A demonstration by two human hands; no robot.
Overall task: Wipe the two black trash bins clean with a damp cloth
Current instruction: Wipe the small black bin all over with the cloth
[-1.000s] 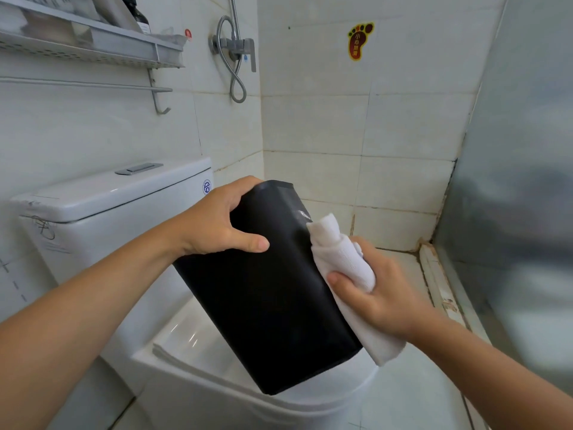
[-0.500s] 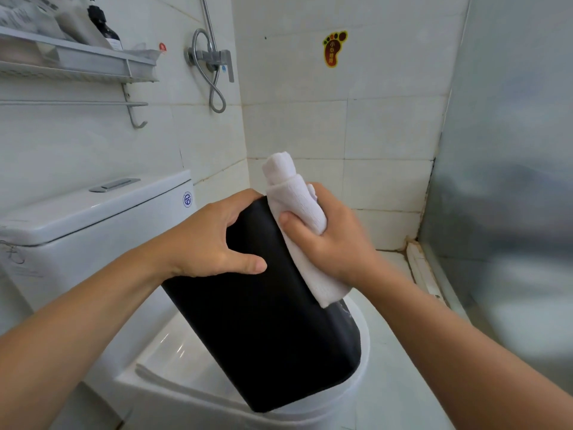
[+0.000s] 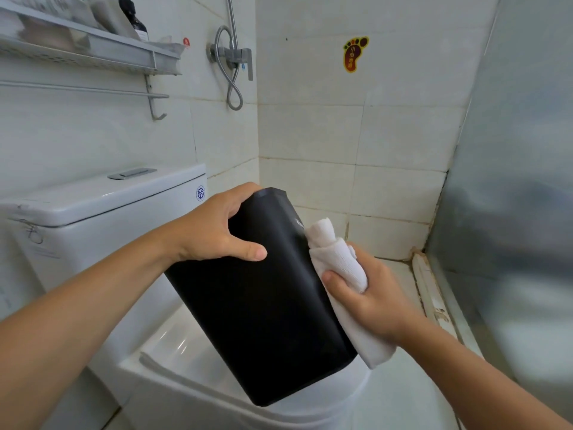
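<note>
A tall black trash bin [image 3: 263, 305] leans tilted on the closed lid of a white toilet [image 3: 173, 377], its lower end resting on the lid. My left hand [image 3: 214, 231] grips the bin near its upper end, thumb across the near face and fingers curled over the top edge. My right hand [image 3: 369, 296] holds a bunched white cloth [image 3: 338, 262] and presses it against the bin's right side. Only one bin is in view.
The toilet cistern [image 3: 102, 206] stands at the left under a wall shelf [image 3: 93, 51] with bottles. A shower mixer and hose [image 3: 232, 63] hang on the tiled wall. A frosted glass partition [image 3: 511, 181] closes the right side, with a raised sill [image 3: 431, 293] on the floor.
My right hand and the cloth have slid from the bin's upper end down along its right side. The left hand keeps its grip. The view has shifted slightly.
</note>
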